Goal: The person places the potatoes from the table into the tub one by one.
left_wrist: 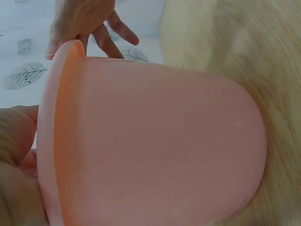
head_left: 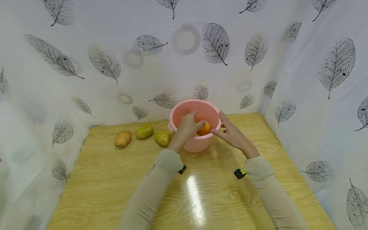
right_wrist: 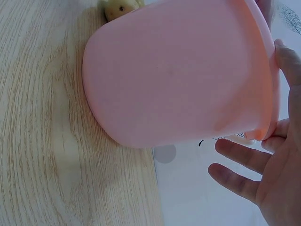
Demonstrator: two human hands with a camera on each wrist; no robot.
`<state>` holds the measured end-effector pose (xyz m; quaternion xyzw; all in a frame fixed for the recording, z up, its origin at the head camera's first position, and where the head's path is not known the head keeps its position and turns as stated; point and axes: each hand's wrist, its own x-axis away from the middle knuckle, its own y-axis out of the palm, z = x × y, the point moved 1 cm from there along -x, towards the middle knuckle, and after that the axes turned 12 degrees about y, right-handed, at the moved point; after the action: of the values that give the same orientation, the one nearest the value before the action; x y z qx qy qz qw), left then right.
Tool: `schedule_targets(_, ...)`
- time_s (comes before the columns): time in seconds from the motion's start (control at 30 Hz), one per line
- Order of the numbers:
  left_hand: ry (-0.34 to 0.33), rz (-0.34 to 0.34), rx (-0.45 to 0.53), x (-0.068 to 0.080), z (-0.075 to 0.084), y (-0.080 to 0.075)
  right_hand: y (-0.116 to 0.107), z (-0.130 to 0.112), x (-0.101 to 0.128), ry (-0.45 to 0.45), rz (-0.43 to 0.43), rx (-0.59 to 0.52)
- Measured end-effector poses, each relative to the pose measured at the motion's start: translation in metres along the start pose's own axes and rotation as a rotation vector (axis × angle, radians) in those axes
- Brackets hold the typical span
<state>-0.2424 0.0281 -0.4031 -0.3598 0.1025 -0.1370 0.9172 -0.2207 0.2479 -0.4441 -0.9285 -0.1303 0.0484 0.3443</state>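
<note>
While the left hand dips into the pink bucket, its fingers curl on an orange potato near the middle of the frame.
Lifting straight up should miss the rim; the right hand rests flat and open, thumb on it. Three potatoes lie left; bare table fills the lower frame.

A light wooden table stands enclosed by white curtains printed with grey leaves, glare on its top.
</note>
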Motion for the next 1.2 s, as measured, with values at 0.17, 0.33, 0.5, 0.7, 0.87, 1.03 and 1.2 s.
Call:
schedule_targets(0.17, 0.047, 0.014, 0.009, 0.003, 0.0, -0.002, 0.0, 0.0, -0.001, 0.012, -0.004, -0.001)
schedule_targets(0.33, 0.124, 0.057, 0.046, 0.009, 0.002, -0.008, 0.0, 0.0, 0.0, 0.016, -0.005, -0.001)
schedule_targets(0.5, 0.171, 0.114, 0.091, 0.017, -0.001, -0.018, 0.0, -0.001, 0.0, -0.002, -0.002, -0.012)
schedule_targets(0.7, 0.205, 0.184, 0.085, 0.025, -0.011, -0.032, 0.0, 0.0, 0.001, -0.008, 0.006, -0.011)
schedule_targets(0.87, 0.187, 0.237, 0.065, 0.034, -0.025, -0.048, 0.001, 0.0, 0.001, -0.02, 0.009, -0.009)
schedule_targets(1.03, 0.184, 0.288, 0.069, 0.044, -0.04, -0.063, 0.0, 0.0, 0.0, -0.003, 0.005, 0.0)
schedule_targets(1.2, 0.166, 0.309, 0.095, 0.051, -0.053, -0.079, 0.001, 0.0, 0.0, 0.0, 0.01, -0.008)
